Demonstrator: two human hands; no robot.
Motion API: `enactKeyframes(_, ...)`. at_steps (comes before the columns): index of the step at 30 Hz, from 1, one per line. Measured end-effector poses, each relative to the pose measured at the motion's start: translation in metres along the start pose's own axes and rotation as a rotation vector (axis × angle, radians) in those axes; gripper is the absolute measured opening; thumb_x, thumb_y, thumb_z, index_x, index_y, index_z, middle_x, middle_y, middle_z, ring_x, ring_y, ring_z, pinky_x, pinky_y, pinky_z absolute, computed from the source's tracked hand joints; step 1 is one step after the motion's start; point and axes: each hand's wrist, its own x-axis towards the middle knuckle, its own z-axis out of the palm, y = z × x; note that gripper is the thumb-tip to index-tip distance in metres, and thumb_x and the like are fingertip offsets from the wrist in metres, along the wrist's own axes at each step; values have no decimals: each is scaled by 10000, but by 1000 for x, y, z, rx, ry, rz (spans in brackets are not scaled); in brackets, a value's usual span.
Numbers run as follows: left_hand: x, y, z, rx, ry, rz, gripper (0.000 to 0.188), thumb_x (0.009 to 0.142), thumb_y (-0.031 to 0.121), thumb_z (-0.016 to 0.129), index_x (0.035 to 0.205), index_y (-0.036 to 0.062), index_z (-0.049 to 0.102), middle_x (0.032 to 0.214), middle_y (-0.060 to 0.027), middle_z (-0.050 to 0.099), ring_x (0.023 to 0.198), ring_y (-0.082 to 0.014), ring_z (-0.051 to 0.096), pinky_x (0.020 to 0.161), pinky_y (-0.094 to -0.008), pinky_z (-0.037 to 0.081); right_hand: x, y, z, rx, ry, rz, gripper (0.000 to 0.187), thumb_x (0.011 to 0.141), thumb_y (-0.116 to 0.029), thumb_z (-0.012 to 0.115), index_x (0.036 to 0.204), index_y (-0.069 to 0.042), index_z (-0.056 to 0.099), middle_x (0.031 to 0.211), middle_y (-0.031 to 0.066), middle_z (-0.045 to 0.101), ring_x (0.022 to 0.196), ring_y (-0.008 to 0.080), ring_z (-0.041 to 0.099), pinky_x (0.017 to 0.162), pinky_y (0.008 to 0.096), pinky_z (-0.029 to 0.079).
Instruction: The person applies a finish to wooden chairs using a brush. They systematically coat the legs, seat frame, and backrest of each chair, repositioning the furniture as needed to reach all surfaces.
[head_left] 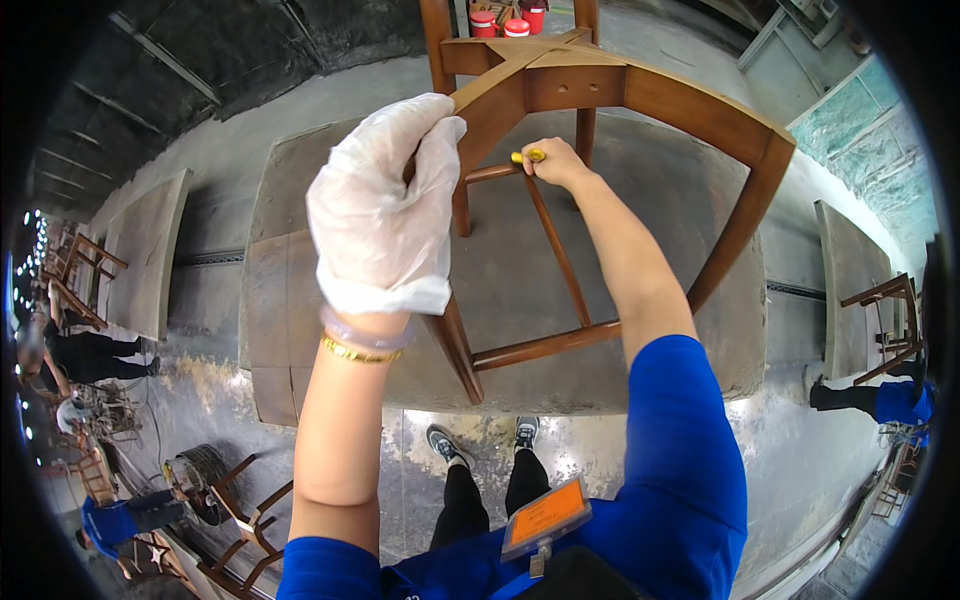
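Observation:
A brown wooden chair frame [690,100] without a seat stands on a large grey worktable [285,290]. My left hand [385,205], in a thin white plastic glove, is closed round the frame's upper left rail, its fingertips partly hidden behind the wood. My right hand [558,163], bare, reaches inside the frame with the fingers closed on a small yellow-handled tool [519,157]. That tool is at the joint where a long stretcher [556,245] meets a cross stretcher; its working end cannot be made out.
Red buckets [484,22] with white on them stand beyond the frame. Other tables flank mine, one at left [150,260] and one at right [848,290]. More chair frames [245,515] stand at lower left beside a round fan [197,480]. Several people work at both sides.

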Motion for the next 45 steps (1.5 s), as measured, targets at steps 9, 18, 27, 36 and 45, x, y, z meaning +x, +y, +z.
enactKeyframes(9,-1,8,8,-120,-13,-55,198,955,-18,718,1142,0,780,1059,-67,774,970,-97,694,881,-236,530,-91,-27,-66,272,-712,25,110,595,-15,691,674,-84,722,734,53,690,734,234,651,682,346,500)
enactKeyframes(18,-2,9,19,-183,9,-70,168,933,-11,744,1098,-6,773,1001,-72,779,890,-96,695,842,-252,559,-1,12,-15,-34,-78,-103,163,781,-59,639,674,-148,723,782,92,746,812,303,731,724,407,551)
enactKeyframes(27,12,11,24,-141,-39,-109,164,936,92,755,1076,15,793,944,-70,791,855,-95,703,796,-259,564,-146,-46,-101,367,-998,96,119,621,22,717,690,-74,717,752,20,684,751,156,633,665,311,496)
enactKeyframes(36,33,-6,27,31,-59,-20,211,920,202,772,1094,87,806,980,-82,798,871,-167,738,821,-300,564,-119,-29,-67,135,-191,84,106,744,-41,648,723,-102,731,763,129,727,757,294,694,708,385,528)
enactKeyframes(45,79,23,9,151,-403,-54,455,1064,414,511,1209,69,770,1035,-104,751,955,-183,677,888,-342,540,-209,-169,-155,881,-61,-167,170,715,119,675,790,-28,716,979,131,780,1097,229,739,909,338,554)
